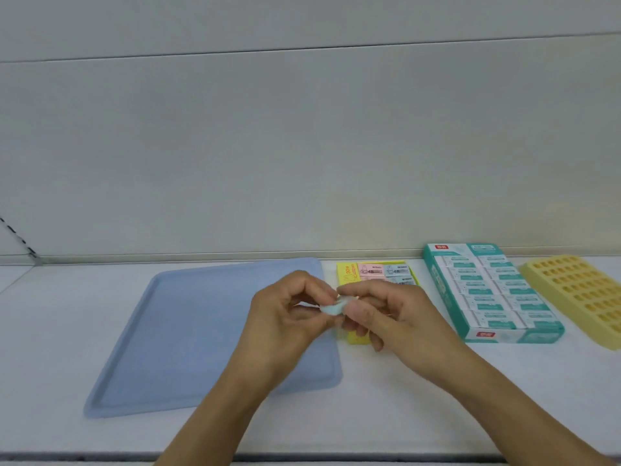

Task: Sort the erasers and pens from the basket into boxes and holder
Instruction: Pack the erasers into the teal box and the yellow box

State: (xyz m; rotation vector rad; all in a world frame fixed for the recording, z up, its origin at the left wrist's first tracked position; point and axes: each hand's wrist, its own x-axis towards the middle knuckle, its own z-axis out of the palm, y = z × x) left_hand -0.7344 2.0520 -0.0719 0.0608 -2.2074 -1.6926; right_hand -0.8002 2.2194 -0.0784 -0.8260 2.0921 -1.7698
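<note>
Head view — hands [336, 307] round half-hidden, perhaps eraser [332, 308].

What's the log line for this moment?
hands: left hand and right hand pinch eraser | over: tray edge

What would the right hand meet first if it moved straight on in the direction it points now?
Probably the left hand: the right hand points leftward at it, both pinching one pale blue eraser between them. Depth is unclear.
</note>
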